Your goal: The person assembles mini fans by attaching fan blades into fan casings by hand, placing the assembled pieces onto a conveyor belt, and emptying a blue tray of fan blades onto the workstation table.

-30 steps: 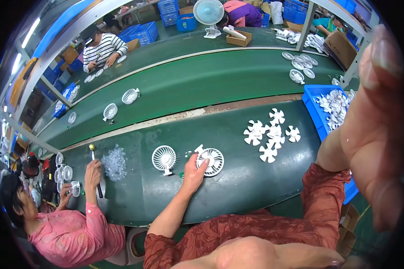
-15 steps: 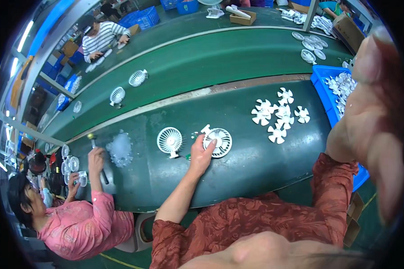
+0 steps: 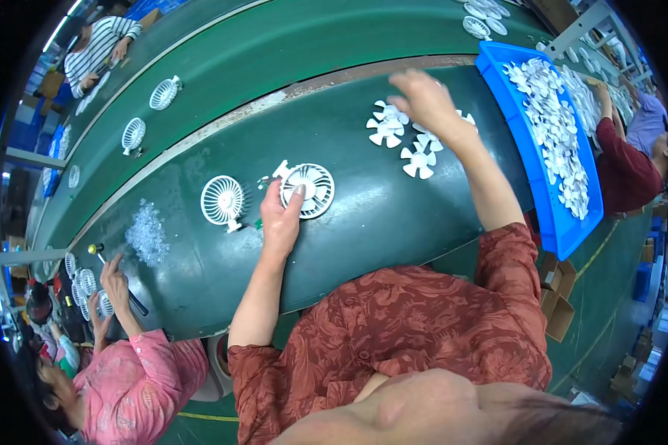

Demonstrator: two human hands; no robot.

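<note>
My left hand grips a white round fan housing against the dark green table, thumb lying over its front. Inside its ring, curved slats or blades show, and a short white stem sticks out at the upper left. My right hand is over a group of white fan blades, fingers apart, nothing visible in it; it covers part of the group. To the left of my left hand lies a second white slatted fan housing, with a small green part by it.
A blue bin heaped with white fan blades stands at the right. Clear small pieces lie in a pile at left. Beyond, a green belt carries more fan housings. A person in pink works close on my left, holding a hammer-like tool.
My right hand has come from close in front of the camera at the right to the fan blades. My left hand keeps its hold on the fan housing. The whole view has shifted.
</note>
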